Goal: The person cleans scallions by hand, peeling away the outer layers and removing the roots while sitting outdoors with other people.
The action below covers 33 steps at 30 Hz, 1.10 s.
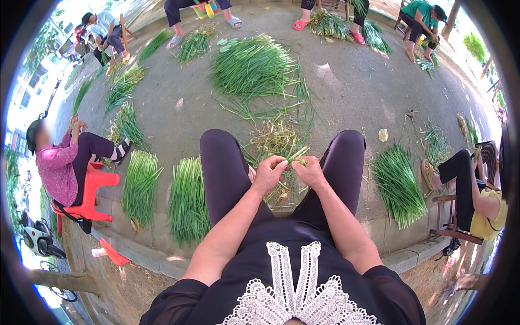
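Note:
My left hand [269, 174] and my right hand [310, 172] meet between my knees. Both are closed with the fingertips pinched on a few garlic chives [295, 155], whose pale ends stick out between them. Just beyond and below lies a loose heap of yellowed trimmings [275, 135]. A big pile of long green chives [252, 67] is spread on the ground farther ahead. Neat chive bundles lie by my left leg, one close [188, 200] and one farther out [141, 184]. Another bundle [400, 187] rests to the right of my right knee.
A person in a pink top [57, 160] sits on a red plastic stool [93, 189] at the left, holding chives. At the right, a person in yellow [487, 211] sits on a wooden chair [449, 222]. Several others sit along the far side with more chives. A kerb [162, 261] runs behind me.

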Tool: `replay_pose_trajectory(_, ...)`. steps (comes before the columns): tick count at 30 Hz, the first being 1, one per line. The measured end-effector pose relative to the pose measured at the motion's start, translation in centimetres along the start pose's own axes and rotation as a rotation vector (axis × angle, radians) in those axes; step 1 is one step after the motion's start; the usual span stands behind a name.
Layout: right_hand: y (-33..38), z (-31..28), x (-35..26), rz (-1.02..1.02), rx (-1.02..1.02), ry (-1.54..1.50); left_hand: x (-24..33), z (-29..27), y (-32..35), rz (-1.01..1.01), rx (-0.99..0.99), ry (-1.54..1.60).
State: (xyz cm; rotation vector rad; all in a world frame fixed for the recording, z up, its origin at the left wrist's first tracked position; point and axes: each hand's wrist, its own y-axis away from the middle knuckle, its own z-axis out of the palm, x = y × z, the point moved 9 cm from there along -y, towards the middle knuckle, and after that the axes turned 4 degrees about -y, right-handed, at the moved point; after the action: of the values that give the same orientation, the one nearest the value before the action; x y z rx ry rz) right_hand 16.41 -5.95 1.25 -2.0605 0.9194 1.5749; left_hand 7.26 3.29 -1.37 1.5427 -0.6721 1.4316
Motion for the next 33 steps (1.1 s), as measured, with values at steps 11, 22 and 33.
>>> replay_pose_trajectory(11,-0.2,0.4,0.7,0.090,-0.026,-0.153,-0.5,-0.7,-0.2,-0.006,0.028,0.010)
replay_pose_trajectory(22,-0.4,1.1,2.7,0.181,-0.091,-0.202,-0.5,0.0,-0.2,0.005,-0.032,-0.016)
replay_pose_trajectory(33,-0.7,-3.2,3.0,0.231,0.321,-0.806,-0.2,-0.7,0.0,0.023,0.044,0.039)
